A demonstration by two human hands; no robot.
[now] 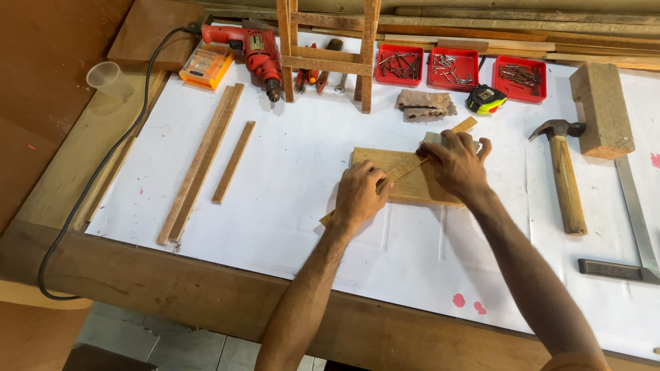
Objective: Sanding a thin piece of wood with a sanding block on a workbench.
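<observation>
Two bare hands press down on a wooden board that lies flat on the white sheet covering the counter, near the middle of the view. A thin wooden strip lies slantwise across the board, running from 8 o'clock to 2 o'clock, with both ends jutting past the board's edges. The left hand rests on the lower end of the strip, fingers curled down on it in a narrow grip that pins it to the board. The right hand sits on the upper part of the strip at the board's 1 o'clock corner, fingers bent over a small grey block; how firmly that grip closes on it I cannot tell.

At 3 o'clock from the board lies a hammer, with a thick wooden block just beyond it and a metal square beside them. At 12 o'clock sit three red trays of nails and a tape measure. At 10 o'clock lies a red drill, and at 9 o'clock several loose wooden slats.
</observation>
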